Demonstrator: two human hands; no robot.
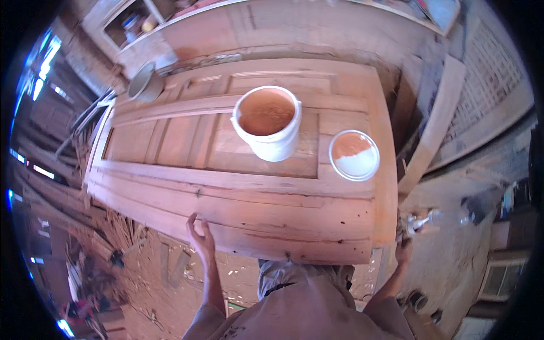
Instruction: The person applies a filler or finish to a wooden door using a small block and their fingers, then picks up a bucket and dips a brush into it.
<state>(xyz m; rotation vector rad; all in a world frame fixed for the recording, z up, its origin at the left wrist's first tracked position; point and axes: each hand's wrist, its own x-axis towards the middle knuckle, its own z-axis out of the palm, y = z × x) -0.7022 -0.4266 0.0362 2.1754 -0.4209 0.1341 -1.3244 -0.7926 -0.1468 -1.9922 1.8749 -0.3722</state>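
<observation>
A panelled wooden door lies flat in front of me, its near edge at my waist. My left hand is at that edge, fingers bent and apart, with nothing seen in them. Beyond the door's right end, my right hand looks closed at a small dark thing, too blurred to name. A whitish, bottle-like object shows just past it. On the door stands a white bucket with reddish-brown powder or paste inside. Its round white lid lies to the right, half covered in the same brown stuff.
A grey bucket sits at the door's far left corner. Wooden boards lean at the right, beside a patterned panel. Wood scraps and shavings litter the floor at left. A dusty wall runs behind the door.
</observation>
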